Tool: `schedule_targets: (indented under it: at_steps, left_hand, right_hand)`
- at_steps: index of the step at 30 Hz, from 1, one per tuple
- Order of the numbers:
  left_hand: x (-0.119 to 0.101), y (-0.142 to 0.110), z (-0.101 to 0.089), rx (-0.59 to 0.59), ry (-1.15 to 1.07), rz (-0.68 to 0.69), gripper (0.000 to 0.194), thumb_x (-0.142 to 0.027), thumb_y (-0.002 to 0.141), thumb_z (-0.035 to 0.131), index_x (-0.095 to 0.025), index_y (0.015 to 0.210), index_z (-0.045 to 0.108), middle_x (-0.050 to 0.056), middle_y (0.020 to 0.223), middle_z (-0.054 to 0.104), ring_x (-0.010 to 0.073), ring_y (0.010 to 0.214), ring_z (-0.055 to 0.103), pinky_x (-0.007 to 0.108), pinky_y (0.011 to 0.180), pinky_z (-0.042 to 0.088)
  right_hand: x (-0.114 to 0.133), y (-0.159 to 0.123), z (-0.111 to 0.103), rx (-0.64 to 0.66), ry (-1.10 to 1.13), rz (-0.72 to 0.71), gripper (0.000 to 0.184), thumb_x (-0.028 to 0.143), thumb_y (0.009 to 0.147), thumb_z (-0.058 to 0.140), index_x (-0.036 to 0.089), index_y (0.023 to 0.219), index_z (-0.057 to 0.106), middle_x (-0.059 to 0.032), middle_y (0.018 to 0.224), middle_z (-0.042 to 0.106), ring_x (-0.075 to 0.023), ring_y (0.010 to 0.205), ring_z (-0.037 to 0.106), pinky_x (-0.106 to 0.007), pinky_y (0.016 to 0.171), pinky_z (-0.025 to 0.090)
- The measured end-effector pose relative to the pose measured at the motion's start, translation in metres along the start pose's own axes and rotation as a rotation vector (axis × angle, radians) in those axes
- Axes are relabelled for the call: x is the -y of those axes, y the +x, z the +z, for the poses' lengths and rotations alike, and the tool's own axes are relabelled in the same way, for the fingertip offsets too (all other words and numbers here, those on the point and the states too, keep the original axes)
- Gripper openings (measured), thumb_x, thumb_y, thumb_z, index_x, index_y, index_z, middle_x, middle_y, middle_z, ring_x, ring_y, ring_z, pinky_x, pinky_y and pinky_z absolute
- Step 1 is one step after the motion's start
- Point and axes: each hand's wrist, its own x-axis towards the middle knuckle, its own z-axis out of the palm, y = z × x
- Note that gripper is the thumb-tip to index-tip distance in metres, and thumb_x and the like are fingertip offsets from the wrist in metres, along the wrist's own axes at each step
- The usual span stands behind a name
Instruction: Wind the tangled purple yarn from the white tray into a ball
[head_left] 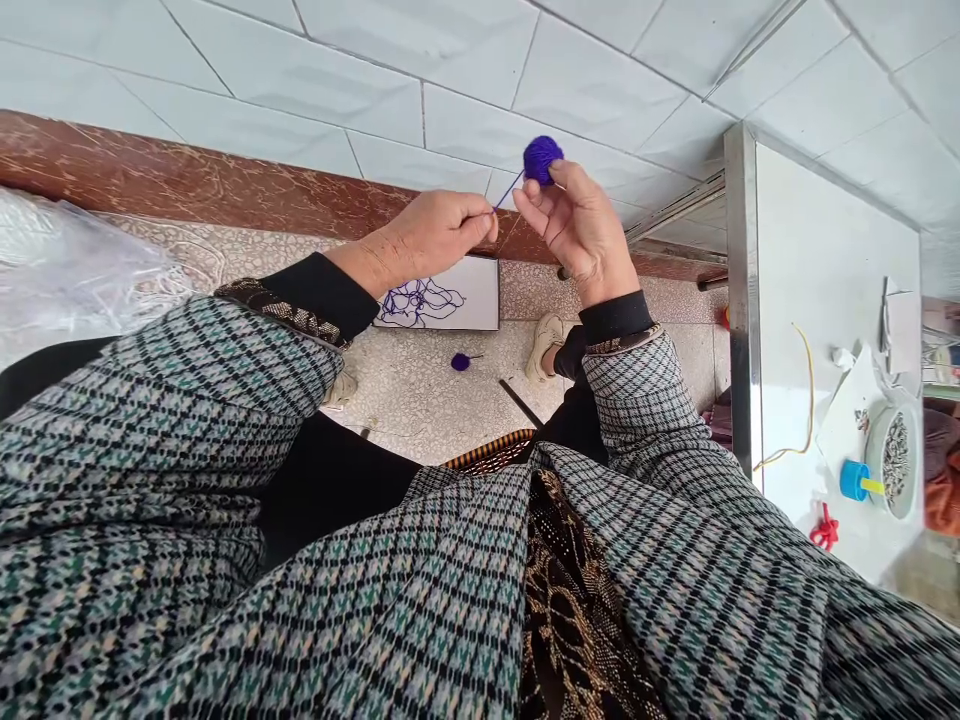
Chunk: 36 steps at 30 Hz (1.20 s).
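Note:
In my right hand (574, 225) is a small ball of purple yarn (541, 160), pinched between thumb and fingers at its lower side. A short taut strand (508, 190) runs from the ball to my left hand (442, 235), whose fingers are closed on it. Below my left hand, a white box or board (480, 290) rests low down, with loose tangled purple yarn (421, 303) spread on it. A second, smaller purple yarn ball (460, 361) lies on the speckled floor.
A tiled wall (450, 70) with a red-brown skirting (262, 190) stands ahead. Clear plastic bags (82, 270) lie at left. The white table (787, 250) at right bears a bowl of small pieces (896, 460), a yellow cord (810, 400) and a blue cap-like item (853, 480).

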Motion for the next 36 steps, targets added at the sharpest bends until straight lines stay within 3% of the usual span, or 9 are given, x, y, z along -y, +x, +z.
schedule_targets:
  at_steps: [6, 10, 13, 16, 23, 28, 31, 34, 36]
  left_hand:
    - [-0.002, -0.006, -0.001, 0.230, 0.011, 0.066, 0.022, -0.021, 0.098, 0.053, -0.019, 0.077, 0.061, 0.002, 0.068, 0.056, 0.0176, 0.066, 0.053, 0.031, 0.071, 0.040]
    - [0.007, -0.007, -0.019, 0.173, -0.014, 0.065, 0.022, -0.023, 0.097, 0.056, -0.019, 0.076, 0.058, 0.001, 0.073, 0.058, 0.0155, 0.073, 0.051, 0.029, 0.077, 0.042]
    - [0.020, -0.003, -0.029, 0.144, -0.042, -0.001, 0.023, -0.028, 0.097, 0.061, -0.019, 0.076, 0.059, 0.001, 0.070, 0.055, 0.0158, 0.077, 0.049, 0.031, 0.085, 0.046]
    - [0.026, 0.000, -0.027, 0.152, -0.169, -0.019, 0.026, -0.037, 0.094, 0.064, -0.020, 0.075, 0.061, 0.003, 0.070, 0.054, 0.0194, 0.083, 0.055, 0.036, 0.090, 0.051]
    - [0.024, -0.002, -0.008, 0.169, -0.303, -0.010, 0.024, -0.036, 0.083, 0.064, -0.020, 0.067, 0.059, 0.007, 0.069, 0.053, 0.0206, 0.074, 0.056, 0.040, 0.082, 0.054]
    - [0.049, 0.006, -0.005, 0.187, -0.176, -0.118, 0.017, -0.032, 0.082, 0.061, -0.018, 0.074, 0.067, 0.010, 0.079, 0.066, 0.0293, 0.093, 0.071, 0.040, 0.093, 0.057]
    - [0.057, 0.009, -0.006, 0.085, -0.080, -0.187, 0.036, -0.026, 0.079, 0.066, -0.015, 0.110, 0.079, 0.014, 0.117, 0.080, 0.0352, 0.123, 0.072, 0.042, 0.111, 0.056]
    - [0.044, 0.003, -0.008, -0.023, -0.187, -0.103, 0.064, -0.013, 0.081, 0.063, -0.011, 0.145, 0.066, 0.016, 0.156, 0.069, 0.0292, 0.146, 0.061, 0.039, 0.129, 0.046]
    - [0.029, -0.003, -0.009, -0.027, -0.311, 0.003, 0.063, -0.007, 0.084, 0.061, -0.012, 0.147, 0.060, 0.015, 0.161, 0.065, 0.0240, 0.148, 0.059, 0.035, 0.131, 0.044]
  right_hand:
    - [-0.003, 0.001, -0.005, -0.002, -0.582, -0.088, 0.033, 0.017, 0.078, 0.075, 0.023, 0.105, 0.058, 0.0030, 0.088, 0.060, -0.0145, 0.079, 0.050, -0.023, 0.073, 0.050]
    - [-0.002, -0.011, -0.008, 0.484, -0.782, 0.072, 0.030, 0.012, 0.081, 0.078, 0.019, 0.104, 0.061, 0.0006, 0.092, 0.062, -0.0132, 0.087, 0.053, -0.020, 0.071, 0.046]
    - [0.003, -0.021, -0.007, 0.701, -0.551, 0.134, 0.040, 0.026, 0.080, 0.086, 0.019, 0.111, 0.060, -0.0007, 0.098, 0.063, -0.0129, 0.086, 0.056, -0.019, 0.071, 0.050]
    - [0.011, -0.026, -0.003, 0.524, -0.386, 0.054, 0.053, 0.047, 0.080, 0.088, 0.022, 0.115, 0.057, -0.0020, 0.103, 0.061, -0.0130, 0.085, 0.057, -0.021, 0.074, 0.056]
    - [0.022, -0.015, -0.004, 0.246, -0.460, -0.129, 0.073, 0.087, 0.079, 0.065, 0.025, 0.113, 0.049, -0.0086, 0.118, 0.053, -0.0172, 0.093, 0.052, -0.025, 0.078, 0.059]
    - [0.023, -0.019, -0.014, 0.235, -0.245, -0.103, 0.071, 0.066, 0.064, 0.074, 0.026, 0.117, 0.048, -0.0060, 0.115, 0.056, -0.0145, 0.078, 0.042, -0.025, 0.072, 0.057]
    - [0.018, -0.023, -0.015, 0.328, -0.221, 0.020, 0.068, 0.052, 0.068, 0.083, 0.023, 0.121, 0.053, -0.0018, 0.103, 0.057, -0.0122, 0.077, 0.047, -0.024, 0.075, 0.059]
    - [0.007, -0.020, -0.013, 0.399, -0.168, 0.100, 0.060, 0.043, 0.073, 0.089, 0.021, 0.118, 0.056, 0.0006, 0.095, 0.060, -0.0107, 0.077, 0.052, -0.021, 0.077, 0.061]
    - [0.001, -0.016, -0.010, 0.428, -0.120, 0.136, 0.061, 0.040, 0.071, 0.093, 0.020, 0.113, 0.054, 0.0022, 0.091, 0.062, -0.0089, 0.074, 0.052, -0.018, 0.073, 0.060]
